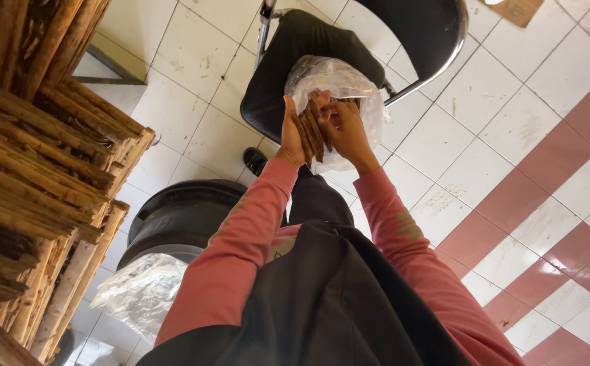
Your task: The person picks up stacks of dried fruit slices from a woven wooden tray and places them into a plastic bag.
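Observation:
My left hand (292,135) and my right hand (348,129) are pressed together around a small bundle of brown sticks (314,125), held upright between the palms. The bundle sits at the mouth of a clear plastic bag (339,78), which rests on the seat of a black chair (278,68) with a metal frame. Both arms wear pink sleeves, and a dark apron covers my front. The lower ends of the sticks are hidden by my hands.
A tall stack of long brown sticks (37,176) fills the left side. Below it are a black round tub (180,213) and another clear plastic bag (139,291). A black shoe (254,160) stands on the white and red tiled floor (512,190).

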